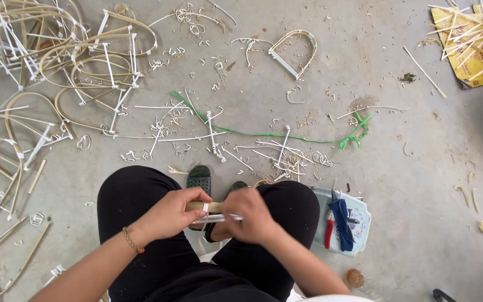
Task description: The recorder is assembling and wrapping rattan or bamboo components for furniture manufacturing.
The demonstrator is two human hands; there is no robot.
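Note:
My left hand [169, 215] and my right hand [250, 215] meet above my knees. Between them they hold a short tan bamboo strip [212, 207] with a white plastic strip [219, 218] lying along it. The left hand pinches the strip's left end, where a white band wraps it. The right hand closes over the right end and hides it. I sit with black trousers, feet in dark sandals [199, 177] just beyond the hands.
Bent bamboo frames bound with white strips [74, 61] pile up at the left. One arch frame [294, 53] lies ahead. A green cord [275, 134] and white offcuts litter the concrete floor. A pale blue tray [359, 223] holds red-handled cutters and a blue tool. Yellow sack with sticks [470, 42].

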